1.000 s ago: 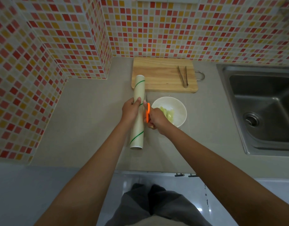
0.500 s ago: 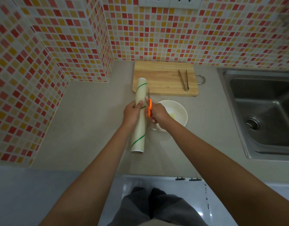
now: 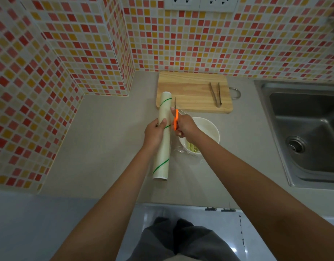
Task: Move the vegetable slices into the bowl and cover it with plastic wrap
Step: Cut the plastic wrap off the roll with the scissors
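Bowl [image 3: 209,129]: vegetable slices [image 3: 193,148] inside | left hand [image 3: 154,132] grips wrap roll [image 3: 163,140] | right hand [image 3: 185,126] grips scissors [image 3: 175,120]

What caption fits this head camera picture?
Left hand holds the plastic wrap roll while right hand cuts with orange scissors beside the bowl.

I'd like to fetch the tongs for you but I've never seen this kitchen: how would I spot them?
Find the wooden cutting board against the tiled wall, left of the steel sink. The tongs lie on its right part, near the board's metal loop handle. They are slim, plain grey metal, unlike the orange-handled scissors by the roll.
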Motion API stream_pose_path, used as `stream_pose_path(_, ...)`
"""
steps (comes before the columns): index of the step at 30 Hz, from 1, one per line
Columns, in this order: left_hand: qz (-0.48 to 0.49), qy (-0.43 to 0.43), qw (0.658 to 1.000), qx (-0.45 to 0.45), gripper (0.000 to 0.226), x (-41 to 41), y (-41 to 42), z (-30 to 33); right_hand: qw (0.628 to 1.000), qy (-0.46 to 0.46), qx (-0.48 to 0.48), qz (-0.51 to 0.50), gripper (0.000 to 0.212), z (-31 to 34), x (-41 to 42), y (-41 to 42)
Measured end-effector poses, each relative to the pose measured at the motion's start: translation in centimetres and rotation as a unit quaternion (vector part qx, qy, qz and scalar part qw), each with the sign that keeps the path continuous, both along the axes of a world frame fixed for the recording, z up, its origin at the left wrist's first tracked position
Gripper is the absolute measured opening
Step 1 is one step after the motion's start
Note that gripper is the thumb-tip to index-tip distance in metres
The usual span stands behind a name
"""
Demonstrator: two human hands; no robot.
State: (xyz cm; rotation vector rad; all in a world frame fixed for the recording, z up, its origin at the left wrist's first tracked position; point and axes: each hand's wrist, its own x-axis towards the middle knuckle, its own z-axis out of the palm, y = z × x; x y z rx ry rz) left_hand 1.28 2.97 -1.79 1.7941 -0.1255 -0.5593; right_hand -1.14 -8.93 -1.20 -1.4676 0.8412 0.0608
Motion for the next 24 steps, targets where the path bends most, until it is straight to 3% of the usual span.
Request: stream_pose_path(24,-0.005,0.008,1.0,0.007,0.039,-0.6,0.7,-0.3,0.999,-0.027,-0.032,-0.011,0.049,1.9,2.9,-2.2)
